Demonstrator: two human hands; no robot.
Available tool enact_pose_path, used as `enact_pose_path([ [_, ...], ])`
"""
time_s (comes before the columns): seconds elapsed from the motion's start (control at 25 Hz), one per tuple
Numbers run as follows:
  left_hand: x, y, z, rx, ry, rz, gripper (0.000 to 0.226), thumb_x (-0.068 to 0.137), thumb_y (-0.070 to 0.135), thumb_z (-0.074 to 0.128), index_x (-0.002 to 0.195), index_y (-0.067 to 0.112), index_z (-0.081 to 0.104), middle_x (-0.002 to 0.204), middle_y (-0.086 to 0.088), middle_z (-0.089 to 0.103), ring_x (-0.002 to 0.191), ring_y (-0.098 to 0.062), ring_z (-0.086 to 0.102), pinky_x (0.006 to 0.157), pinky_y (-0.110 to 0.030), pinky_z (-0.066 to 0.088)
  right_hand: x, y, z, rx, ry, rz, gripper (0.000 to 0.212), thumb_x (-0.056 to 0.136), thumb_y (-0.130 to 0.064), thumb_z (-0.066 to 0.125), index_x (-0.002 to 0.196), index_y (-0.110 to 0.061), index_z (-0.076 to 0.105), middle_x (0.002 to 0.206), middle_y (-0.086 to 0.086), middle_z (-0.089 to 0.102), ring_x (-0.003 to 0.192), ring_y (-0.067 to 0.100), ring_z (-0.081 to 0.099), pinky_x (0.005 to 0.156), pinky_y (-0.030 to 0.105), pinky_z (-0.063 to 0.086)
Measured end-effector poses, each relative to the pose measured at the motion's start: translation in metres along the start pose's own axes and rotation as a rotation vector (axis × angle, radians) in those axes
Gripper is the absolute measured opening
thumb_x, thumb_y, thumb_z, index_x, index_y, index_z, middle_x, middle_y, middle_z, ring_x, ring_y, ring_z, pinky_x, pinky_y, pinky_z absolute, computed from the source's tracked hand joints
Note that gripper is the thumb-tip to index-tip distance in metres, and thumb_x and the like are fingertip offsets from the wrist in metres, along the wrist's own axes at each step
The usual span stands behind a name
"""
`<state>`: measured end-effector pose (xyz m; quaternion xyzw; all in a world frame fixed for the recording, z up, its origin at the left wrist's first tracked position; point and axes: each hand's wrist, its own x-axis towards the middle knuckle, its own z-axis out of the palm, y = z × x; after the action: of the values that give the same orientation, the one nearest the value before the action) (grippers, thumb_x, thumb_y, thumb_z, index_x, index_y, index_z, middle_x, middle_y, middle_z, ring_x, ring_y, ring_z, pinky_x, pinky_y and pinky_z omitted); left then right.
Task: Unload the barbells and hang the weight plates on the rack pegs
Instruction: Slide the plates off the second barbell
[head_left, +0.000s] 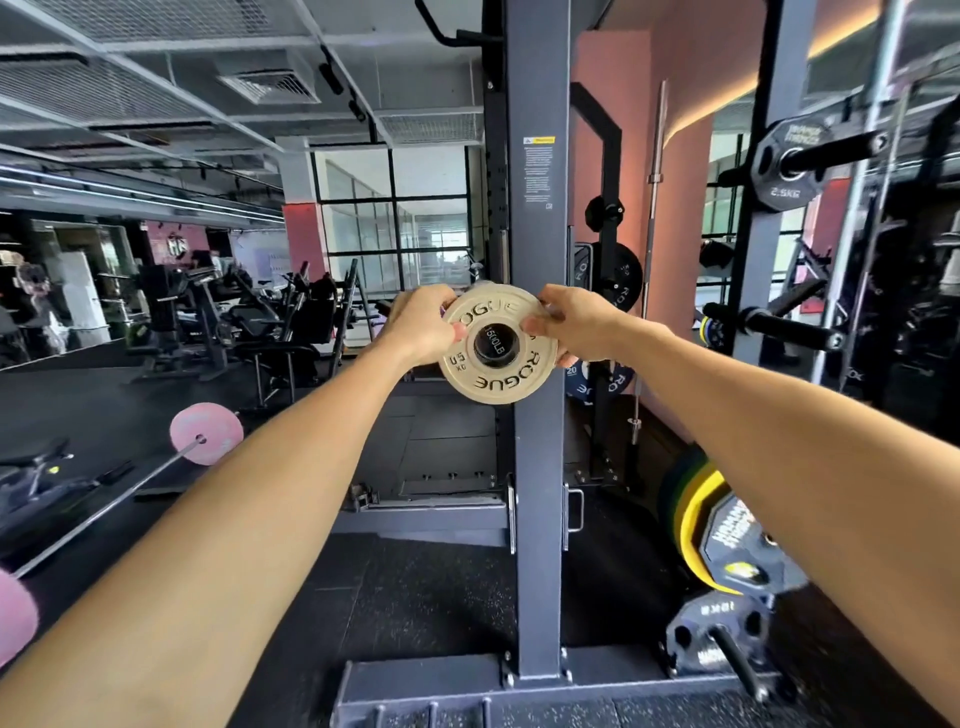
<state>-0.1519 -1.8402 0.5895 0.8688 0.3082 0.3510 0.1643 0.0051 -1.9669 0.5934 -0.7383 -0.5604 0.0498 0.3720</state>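
Note:
A small cream weight plate (498, 379) marked ROGUE and 0.5 KG sits around a black peg end (496, 344) on the grey rack upright (537, 218). My left hand (423, 327) grips the plate's upper left rim, thumb on its face. My right hand (569, 327) grips its upper right rim, fingers curled behind it. Down on the floor at left lies a barbell (111, 499) with a pink plate (207, 434) on its far end and another pink plate (15, 618) at the frame's left edge.
Right of the upright, pegs carry a black 2.5 kg plate (787, 169), a bare black peg (789, 330) and black Rogue plates (621, 283). Yellow and black plates (722, 540) hang low at right. Benches and machines (260, 322) stand at back left on the rubber floor.

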Motion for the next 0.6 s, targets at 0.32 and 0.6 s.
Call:
enact_pose_path([
  [0.32,-0.001,0.061,-0.014,-0.002,-0.013,0.063,0.014,0.087,0.017,0.07,0.1,0.017,0.066,0.105,-0.003,0.066,0.094,-0.021,0.058,0.079,-0.028,0.039,-0.027,-0.002,-0.055,0.048,0.043,0.013,0.02,0.096,-0.025,0.057,0.108,-0.01,0.05,0.093,0.005,0.066,0.07,0.016,0.069,0.051,0.028,0.058],
  [0.6,0.051,0.135,0.058,-0.048,-0.016,0.116,0.016,0.084,0.017,0.073,0.1,0.017,0.068,0.101,-0.007,0.068,0.094,-0.026,0.063,0.085,-0.037,0.054,-0.026,0.073,-0.128,0.008,0.135,0.037,0.016,0.096,-0.025,0.057,0.104,-0.013,0.049,0.086,0.009,0.066,0.051,0.01,0.064,0.047,0.026,0.055],
])
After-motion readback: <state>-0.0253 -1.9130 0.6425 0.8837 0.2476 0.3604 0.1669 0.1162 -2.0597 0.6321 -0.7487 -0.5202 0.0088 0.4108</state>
